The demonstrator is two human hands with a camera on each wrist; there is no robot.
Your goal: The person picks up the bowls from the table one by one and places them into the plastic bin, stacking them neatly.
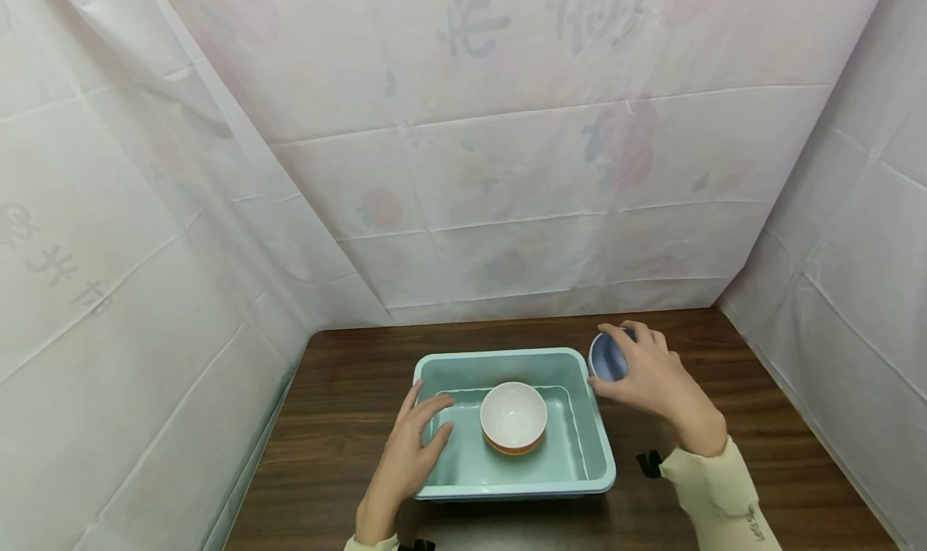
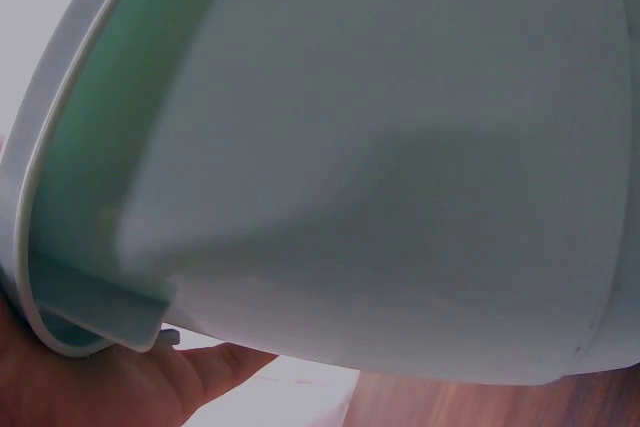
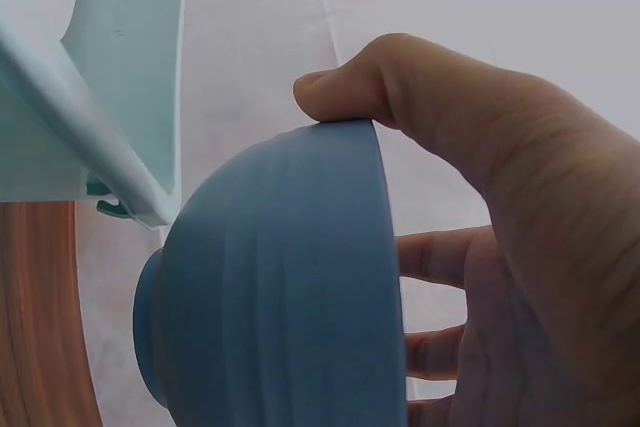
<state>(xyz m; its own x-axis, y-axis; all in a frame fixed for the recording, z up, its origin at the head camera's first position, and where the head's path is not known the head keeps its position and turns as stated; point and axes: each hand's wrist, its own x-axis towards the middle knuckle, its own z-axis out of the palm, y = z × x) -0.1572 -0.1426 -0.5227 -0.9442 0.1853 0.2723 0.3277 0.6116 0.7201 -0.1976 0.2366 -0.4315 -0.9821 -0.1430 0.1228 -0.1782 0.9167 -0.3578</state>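
Note:
My right hand [image 1: 649, 376] grips a blue bowl [image 1: 605, 359] just outside the right rim of a pale green plastic tub [image 1: 516, 491]. In the right wrist view the blue bowl [image 3: 280, 277] is tipped on its side, its foot toward the tub, with the thumb on the outside near the rim. Inside the tub sits a white-lined bowl [image 1: 512, 414], with orange and yellow edges showing beneath it. At the tub's left side is my left hand [image 1: 405, 457], fingers spread over the rim and holding nothing.
The tub stands on a dark wood-grain table [image 1: 333, 422]. Pale printed sheeting [image 1: 507, 173] hangs behind the table and along both sides. A black strap [image 1: 649, 464] shows at the right sleeve [image 1: 720, 487].

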